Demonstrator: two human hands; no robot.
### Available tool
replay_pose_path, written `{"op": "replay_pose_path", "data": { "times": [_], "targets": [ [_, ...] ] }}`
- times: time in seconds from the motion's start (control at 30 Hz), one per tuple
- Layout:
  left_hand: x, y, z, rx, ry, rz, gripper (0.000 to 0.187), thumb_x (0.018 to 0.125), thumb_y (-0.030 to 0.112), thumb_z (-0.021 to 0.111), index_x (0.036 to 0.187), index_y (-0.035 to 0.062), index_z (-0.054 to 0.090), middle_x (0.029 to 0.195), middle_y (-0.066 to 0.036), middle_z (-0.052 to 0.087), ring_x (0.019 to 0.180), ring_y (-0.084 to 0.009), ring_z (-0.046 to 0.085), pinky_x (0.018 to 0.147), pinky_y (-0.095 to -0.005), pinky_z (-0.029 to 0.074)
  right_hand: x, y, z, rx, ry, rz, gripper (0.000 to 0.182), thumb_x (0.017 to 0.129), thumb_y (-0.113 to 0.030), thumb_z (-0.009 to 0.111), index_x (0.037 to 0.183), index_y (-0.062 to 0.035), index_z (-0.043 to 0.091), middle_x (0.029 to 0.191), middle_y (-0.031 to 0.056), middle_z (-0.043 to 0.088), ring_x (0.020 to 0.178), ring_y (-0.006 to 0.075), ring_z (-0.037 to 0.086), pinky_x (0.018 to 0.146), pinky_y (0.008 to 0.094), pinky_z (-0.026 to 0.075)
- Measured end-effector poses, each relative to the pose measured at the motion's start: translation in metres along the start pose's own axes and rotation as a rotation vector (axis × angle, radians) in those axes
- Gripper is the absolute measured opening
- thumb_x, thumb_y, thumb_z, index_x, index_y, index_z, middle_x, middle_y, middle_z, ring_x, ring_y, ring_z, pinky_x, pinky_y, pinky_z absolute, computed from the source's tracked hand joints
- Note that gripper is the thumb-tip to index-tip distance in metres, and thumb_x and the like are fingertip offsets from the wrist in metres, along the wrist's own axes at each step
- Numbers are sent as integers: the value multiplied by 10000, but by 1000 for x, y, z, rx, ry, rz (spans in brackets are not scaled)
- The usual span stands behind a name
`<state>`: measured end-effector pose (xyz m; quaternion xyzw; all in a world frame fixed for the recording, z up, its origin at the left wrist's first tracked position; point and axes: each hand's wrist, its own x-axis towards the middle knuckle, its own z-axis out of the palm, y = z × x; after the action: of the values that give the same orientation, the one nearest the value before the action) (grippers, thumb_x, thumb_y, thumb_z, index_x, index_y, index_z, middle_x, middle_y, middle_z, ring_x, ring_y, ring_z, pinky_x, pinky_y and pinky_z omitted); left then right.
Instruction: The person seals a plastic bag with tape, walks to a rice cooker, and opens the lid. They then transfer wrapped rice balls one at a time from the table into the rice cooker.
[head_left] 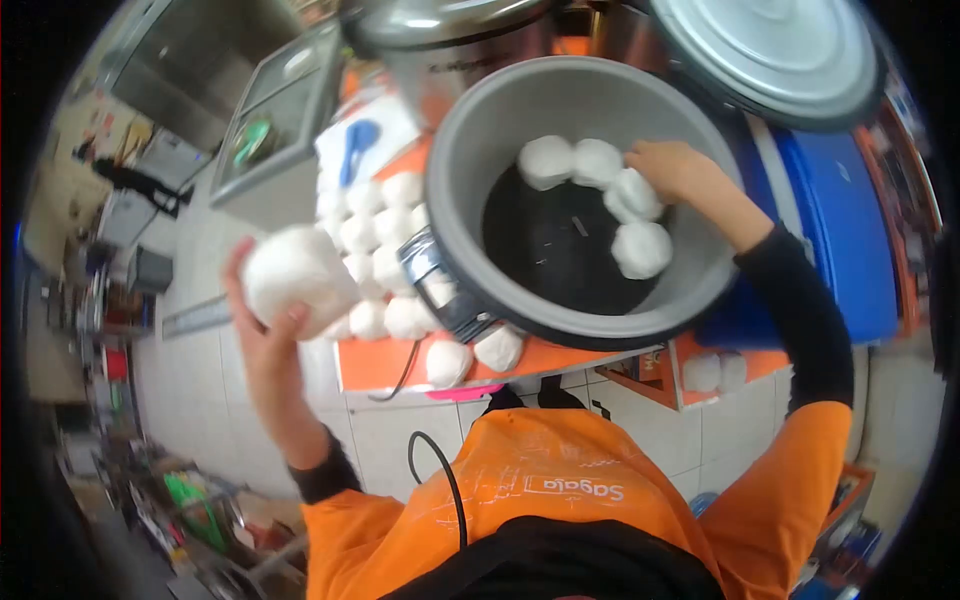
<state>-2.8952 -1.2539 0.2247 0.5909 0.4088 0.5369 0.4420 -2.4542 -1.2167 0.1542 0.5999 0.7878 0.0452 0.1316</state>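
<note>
The left grip (pixel 265 345) is blurring together with the white bundle (pixel 300 275) that is covering part of its fingers, while the right grip (pixel 672 168) is hiding a side of the bundle (pixel 632 197) beneath it. The top edge is cutting off the lid (pixel 770 50) and the cooker (pixel 450 70), whose lettering is reading unclearly, and the pot (pixel 600 328) is hiding the cooker's lower part and some of the bench (pixel 365 365). Pale specks (pixel 580 227) inside the pot are looking too small to identify, the green thing (pixel 195 500) at lower left is smearing, and the bottom edge is cutting off the shirt (pixel 580 470).
</note>
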Motion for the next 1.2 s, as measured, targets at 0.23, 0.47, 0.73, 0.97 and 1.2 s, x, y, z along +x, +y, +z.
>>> {"op": "replay_pose_path", "data": {
  "times": [0.23, 0.47, 0.73, 0.97, 1.2],
  "targets": [
    [-118, -176, -31, 105, 177, -715, 628, 649, 119, 630, 1198, 44, 334, 1095, -132, 453, 991, -220, 489, 820, -339, 434, 42, 27, 30, 32, -370, -193, 659, 499, -81, 740, 1088, -160, 456, 1034, 65, 525, 954, 282, 545, 782, 376, 447],
    [-151, -267, 16, 533, -33, -538, 542, 703, 280, 643, 1132, 37, 418, 1061, -126, 468, 1018, -256, 455, 852, -410, 345, 47, 15, 26, -109, -559, -162, 729, 426, -170, 797, 1088, -149, 493, 1090, 72, 485, 970, 279, 539, 791, 373, 451],
    [-150, -267, 43, 893, 50, -314, 564, 725, 453, 609, 1087, 45, 465, 1030, -108, 453, 1031, -265, 397, 830, -498, 230, 36, -11, -14, -98, -485, -79, 675, 439, -213, 776, 1052, -86, 524, 923, 133, 588, 899, 307, 563, 823, 350, 436],
    [-144, -240, 44, 873, 101, -221, 602, 711, 390, 637, 1137, 24, 418, 1089, -132, 436, 1063, -279, 375, 872, -487, 218, -47, -80, -161, 856, 46, -20, 553, 490, -284, 749, 915, -50, 484, 784, 86, 597, 776, 190, 606, 649, 306, 463],
    [-133, -120, 4, -683, -619, -324, 760, 616, 311, 752, 1216, 43, 369, 1233, -130, 380, 1164, -245, 383, 981, -385, 291, -84, -255, -118, 1270, -12, -309, 514, 623, -272, 756, 1013, -68, 491, 844, 103, 587, 830, 277, 602, 707, 339, 480]
  ]
}}
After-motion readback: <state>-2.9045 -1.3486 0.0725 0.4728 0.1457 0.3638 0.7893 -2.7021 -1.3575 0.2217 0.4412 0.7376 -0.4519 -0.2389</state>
